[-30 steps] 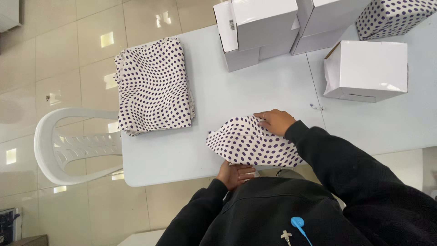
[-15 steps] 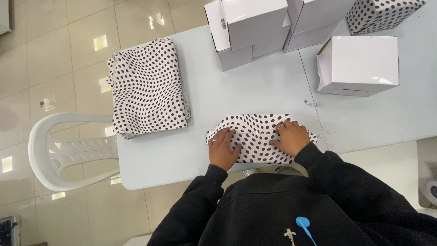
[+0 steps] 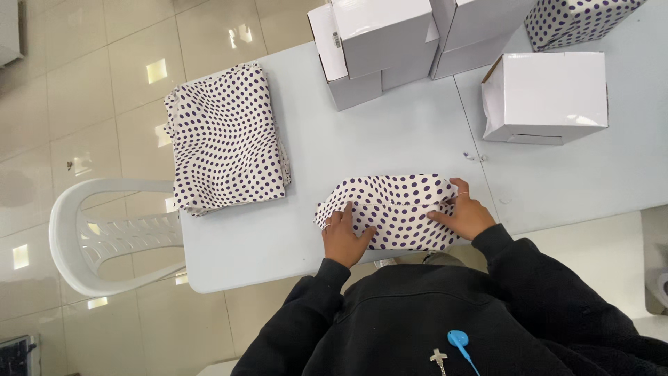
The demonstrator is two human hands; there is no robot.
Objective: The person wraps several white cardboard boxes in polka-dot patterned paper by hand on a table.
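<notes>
I am pressing both hands flat and apart on the folded white cloth with dark purple dots point(image 3: 396, 209), lying long side left to right at the pale table's point(image 3: 390, 132) near edge. My left hand point(image 3: 343, 235) is holding its left end, my right hand point(image 3: 463, 212) its right; open tabletop lies beyond.

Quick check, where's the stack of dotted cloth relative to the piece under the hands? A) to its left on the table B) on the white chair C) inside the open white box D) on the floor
A: the stack of dotted cloth lies on the table, left of the dotted piece that the left hand and right hand press flat.
</notes>
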